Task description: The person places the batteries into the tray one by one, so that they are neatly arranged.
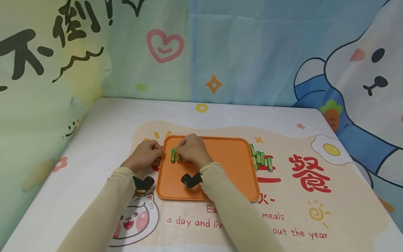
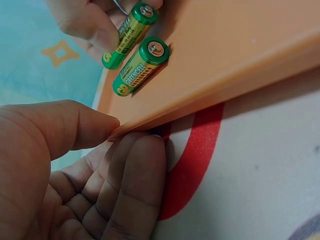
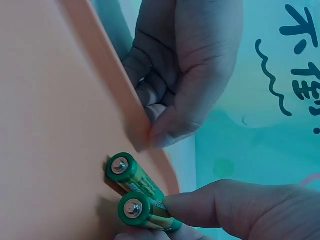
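Note:
An orange tray (image 1: 226, 168) lies in front of me. My left hand (image 1: 144, 155) pinches its left rim, thumb on top and fingers underneath in the left wrist view. Near that rim a green-and-gold battery (image 2: 142, 67) lies on the tray, metal tip toward the near side. Right beside it, my right hand (image 1: 194, 151) holds a second battery (image 3: 145, 212) of the same kind between thumb and fingers. The two batteries lie almost parallel, the held one to the right.
Several more green batteries (image 1: 262, 159) lie on the table by the tray's right edge, some of them side by side. The printed tablecloth (image 1: 349, 206) carries red lettering and cartoon drawings. A patterned curtain (image 1: 245, 52) hangs behind the table.

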A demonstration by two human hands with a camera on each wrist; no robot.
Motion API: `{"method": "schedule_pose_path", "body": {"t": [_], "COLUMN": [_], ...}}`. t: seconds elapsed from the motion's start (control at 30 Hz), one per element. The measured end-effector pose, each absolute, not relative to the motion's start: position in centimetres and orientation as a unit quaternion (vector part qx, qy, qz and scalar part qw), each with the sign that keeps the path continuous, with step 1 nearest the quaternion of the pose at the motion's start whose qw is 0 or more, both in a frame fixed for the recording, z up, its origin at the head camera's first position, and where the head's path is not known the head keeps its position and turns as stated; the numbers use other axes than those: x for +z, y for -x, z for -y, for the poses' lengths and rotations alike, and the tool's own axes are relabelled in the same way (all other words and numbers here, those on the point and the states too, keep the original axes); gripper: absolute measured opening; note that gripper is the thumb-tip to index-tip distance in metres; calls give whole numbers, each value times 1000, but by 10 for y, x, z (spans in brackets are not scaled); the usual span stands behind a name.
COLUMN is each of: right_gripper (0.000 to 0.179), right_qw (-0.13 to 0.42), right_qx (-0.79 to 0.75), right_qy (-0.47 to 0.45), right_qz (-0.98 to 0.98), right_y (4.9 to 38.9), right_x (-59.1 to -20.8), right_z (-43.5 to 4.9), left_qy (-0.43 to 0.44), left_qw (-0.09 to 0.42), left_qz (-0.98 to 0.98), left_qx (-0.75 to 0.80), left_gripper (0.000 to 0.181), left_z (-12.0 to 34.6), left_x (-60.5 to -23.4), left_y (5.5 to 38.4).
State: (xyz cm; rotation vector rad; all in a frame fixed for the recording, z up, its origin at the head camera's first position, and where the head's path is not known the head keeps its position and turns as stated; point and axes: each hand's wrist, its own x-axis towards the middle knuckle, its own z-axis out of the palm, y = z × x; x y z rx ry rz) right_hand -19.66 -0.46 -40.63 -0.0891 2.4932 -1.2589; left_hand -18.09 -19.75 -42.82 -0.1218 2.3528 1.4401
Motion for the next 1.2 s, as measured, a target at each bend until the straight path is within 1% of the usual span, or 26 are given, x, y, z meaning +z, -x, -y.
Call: {"method": "schedule_pose_path", "body": {"t": [0.13, 0.5, 0.8, 1.2], "right_gripper": [18, 25, 47, 53], "right_qw": [168, 165, 162, 154], "right_qx": [-439, -405, -393, -380], "right_qy": [30, 32, 43, 55], "right_qz": [-882, -899, -904, -910], "right_y": [197, 197, 198, 198], "right_x": [-407, -406, -405, -406], "right_z": [7, 12, 13, 13], "left_qy": [41, 36, 37, 29], "left_qw": [191, 192, 195, 190], "left_qz": [-833, -832, -828, -830], "left_qx": [518, 520, 524, 524], "left_gripper": [13, 14, 13, 13], "left_z": [198, 199, 199, 198], "left_x": [-429, -428, -428, -428], "left_y": [182, 181, 181, 180]}}
